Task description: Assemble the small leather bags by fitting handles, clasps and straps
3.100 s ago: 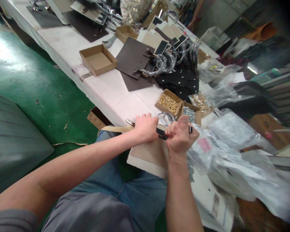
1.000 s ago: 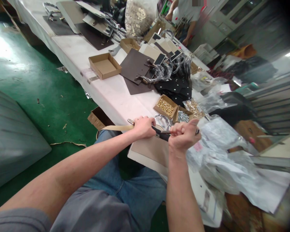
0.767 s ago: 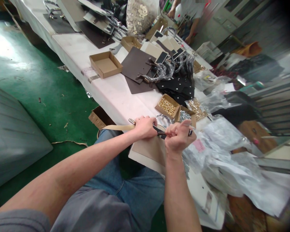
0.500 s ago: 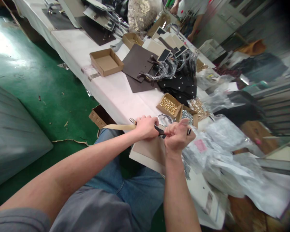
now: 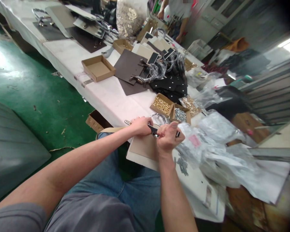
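My left hand (image 5: 142, 126) is closed over a dark strap-like piece (image 5: 152, 130) at the table's near edge. A shiny metal end (image 5: 127, 122) pokes out past its left side. Close beside it, my right hand (image 5: 169, 137) makes a fist with the thumb up, around something dark whose black end (image 5: 178, 134) shows at the far side; most of it is hidden in the fingers. Below both hands lies a beige board (image 5: 143, 148) with a pale edge. A clear-wrapped loop (image 5: 160, 118) sits just behind them.
Small cardboard boxes hold gold pieces (image 5: 161, 105) and silver pieces (image 5: 180, 114). An open cardboard tray (image 5: 98, 77), brown panels (image 5: 128, 66) and plastic-wrapped handles (image 5: 157, 71) lie farther back. Plastic bags (image 5: 219, 129) heap at right. Another person's arm (image 5: 182, 29) shows at the back.
The view has shifted a little, so the table things and both hands sit farther left. Both hands keep their hold, with little visible change between them.
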### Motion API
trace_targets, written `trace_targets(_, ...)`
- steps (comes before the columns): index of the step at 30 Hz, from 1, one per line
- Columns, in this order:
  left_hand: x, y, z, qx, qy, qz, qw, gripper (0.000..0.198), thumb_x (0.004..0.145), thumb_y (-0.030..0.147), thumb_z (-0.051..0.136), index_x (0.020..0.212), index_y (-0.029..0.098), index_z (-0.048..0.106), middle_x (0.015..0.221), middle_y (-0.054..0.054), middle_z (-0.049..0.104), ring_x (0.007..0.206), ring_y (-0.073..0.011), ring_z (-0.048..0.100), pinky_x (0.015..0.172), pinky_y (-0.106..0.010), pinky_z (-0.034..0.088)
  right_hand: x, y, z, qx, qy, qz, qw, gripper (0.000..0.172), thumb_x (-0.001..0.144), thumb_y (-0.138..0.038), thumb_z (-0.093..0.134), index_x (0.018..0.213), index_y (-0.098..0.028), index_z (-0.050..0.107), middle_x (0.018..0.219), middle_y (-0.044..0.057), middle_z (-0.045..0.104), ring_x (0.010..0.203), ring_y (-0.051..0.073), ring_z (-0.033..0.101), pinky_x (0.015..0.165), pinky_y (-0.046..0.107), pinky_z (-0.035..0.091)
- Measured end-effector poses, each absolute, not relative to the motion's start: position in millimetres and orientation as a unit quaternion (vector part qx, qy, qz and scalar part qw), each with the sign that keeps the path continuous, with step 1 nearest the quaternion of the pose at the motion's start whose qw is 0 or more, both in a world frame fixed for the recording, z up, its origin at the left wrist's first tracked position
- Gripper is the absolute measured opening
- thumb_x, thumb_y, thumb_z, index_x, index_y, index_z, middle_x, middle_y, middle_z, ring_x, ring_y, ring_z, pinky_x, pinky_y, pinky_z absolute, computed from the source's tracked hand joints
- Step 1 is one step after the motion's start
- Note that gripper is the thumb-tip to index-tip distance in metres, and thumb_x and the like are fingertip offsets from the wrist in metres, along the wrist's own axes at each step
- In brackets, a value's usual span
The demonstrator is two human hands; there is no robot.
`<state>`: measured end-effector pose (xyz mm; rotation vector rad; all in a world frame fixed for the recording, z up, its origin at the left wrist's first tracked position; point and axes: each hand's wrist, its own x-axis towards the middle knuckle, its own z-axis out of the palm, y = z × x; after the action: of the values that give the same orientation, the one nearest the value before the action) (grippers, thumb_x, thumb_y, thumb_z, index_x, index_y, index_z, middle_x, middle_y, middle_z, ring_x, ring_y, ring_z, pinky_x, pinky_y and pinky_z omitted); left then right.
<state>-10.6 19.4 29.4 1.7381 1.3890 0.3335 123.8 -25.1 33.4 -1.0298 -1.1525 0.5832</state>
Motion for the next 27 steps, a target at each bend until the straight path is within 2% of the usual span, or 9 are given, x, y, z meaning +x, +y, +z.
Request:
trace_targets(4, -12, 18, 32, 0.691, 0.549, 0.157, 0.443, 0.042, 0.085, 0.033, 0.081, 0.127, 0.032, 0.083, 0.130, -0.009, 0.082, 0.120, -0.0361, 0.072, 0.110, -0.049, 0.053, 128, -21, 41, -0.457, -0.507, 0.281, 0.675, 0.071, 0.109, -0.068, 0.070, 0.059, -0.025, 0.042, 0.053, -0.006, 0.040, 0.045, 0.010, 0.043, 0.047, 0.028, 0.038)
trace_targets(9, -6, 18, 25, 0.681, 0.542, 0.218, 0.441, 0.035, 0.082, 0.025, 0.084, 0.118, 0.024, 0.084, 0.115, -0.008, 0.083, 0.108, -0.0310, 0.075, 0.099, -0.040, 0.057, 163, -7, 67, -0.453, -0.406, 0.342, 0.716, 0.079, 0.102, -0.077, 0.073, 0.060, -0.027, 0.029, 0.048, -0.011, 0.024, 0.039, 0.008, 0.022, 0.037, 0.026, 0.023)
trace_targets(12, -4, 19, 27, 0.681, 0.531, 0.270, 0.427, 0.041, 0.079, 0.019, 0.085, 0.120, 0.021, 0.081, 0.115, -0.008, 0.082, 0.106, -0.0288, 0.075, 0.097, -0.036, 0.057, 197, -23, 80, -0.487, -0.368, 0.316, 0.726, 0.075, 0.102, -0.076, 0.073, 0.062, -0.028, 0.031, 0.047, -0.011, 0.023, 0.038, 0.008, 0.019, 0.037, 0.028, 0.017)
trace_targets(14, -3, 18, 32, 0.677, 0.525, 0.298, 0.421, 0.050, 0.080, 0.017, 0.085, 0.129, 0.024, 0.077, 0.113, -0.007, 0.080, 0.102, -0.0269, 0.074, 0.095, -0.036, 0.057, 221, -43, 83, -0.562, -0.395, 0.291, 0.666, 0.070, 0.099, -0.077, 0.076, 0.063, -0.028, 0.040, 0.048, -0.010, 0.030, 0.039, 0.010, 0.024, 0.039, 0.030, 0.020)
trace_targets(15, -3, 17, 35, 0.672, 0.525, 0.309, 0.421, 0.055, 0.081, 0.017, 0.084, 0.134, 0.026, 0.074, 0.112, -0.005, 0.079, 0.099, -0.0256, 0.074, 0.094, -0.035, 0.056, 233, -53, 81, -0.617, -0.424, 0.263, 0.609, 0.066, 0.095, -0.077, 0.081, 0.065, -0.028, 0.047, 0.049, -0.008, 0.039, 0.041, 0.012, 0.031, 0.041, 0.030, 0.024)
trace_targets(18, -2, 16, 40, 0.633, 0.533, 0.343, 0.444, 0.063, 0.082, 0.018, 0.085, 0.141, 0.026, 0.065, 0.109, -0.003, 0.076, 0.095, -0.0225, 0.072, 0.090, -0.033, 0.055, 264, -75, 71, -0.769, -0.500, 0.150, 0.369, 0.056, 0.080, -0.077, 0.092, 0.083, -0.024, 0.075, 0.066, 0.004, 0.069, 0.060, 0.023, 0.059, 0.056, 0.035, 0.039)
trace_targets(20, -1, 14, 39, 0.594, 0.533, 0.357, 0.486, 0.067, 0.079, 0.021, 0.089, 0.141, 0.021, 0.063, 0.109, -0.004, 0.076, 0.092, -0.0211, 0.071, 0.085, -0.032, 0.055, 275, -82, 60, -0.808, -0.515, 0.135, 0.252, 0.062, 0.078, -0.081, 0.090, 0.095, -0.022, 0.083, 0.081, 0.010, 0.079, 0.073, 0.029, 0.068, 0.065, 0.038, 0.045)
trace_targets(22, -2, 13, 38, 0.573, 0.514, 0.345, 0.537, 0.065, 0.077, 0.023, 0.092, 0.136, 0.017, 0.067, 0.103, -0.005, 0.076, 0.086, -0.0202, 0.070, 0.078, -0.030, 0.054, 277, -83, 51, -0.806, -0.523, 0.171, 0.220, 0.066, 0.082, -0.086, 0.084, 0.099, -0.022, 0.086, 0.089, 0.012, 0.083, 0.079, 0.032, 0.072, 0.071, 0.039, 0.049)
trace_targets(27, -15, 8, 55, 0.597, 0.445, 0.236, 0.624, 0.040, 0.074, 0.033, 0.097, 0.108, 0.017, 0.085, 0.082, -0.002, 0.073, 0.074, -0.0196, 0.067, 0.067, -0.030, 0.048, 265, -77, 51, -0.773, -0.539, 0.220, 0.254, 0.068, 0.079, -0.086, 0.087, 0.101, -0.022, 0.085, 0.092, 0.010, 0.084, 0.082, 0.031, 0.075, 0.071, 0.037, 0.051)
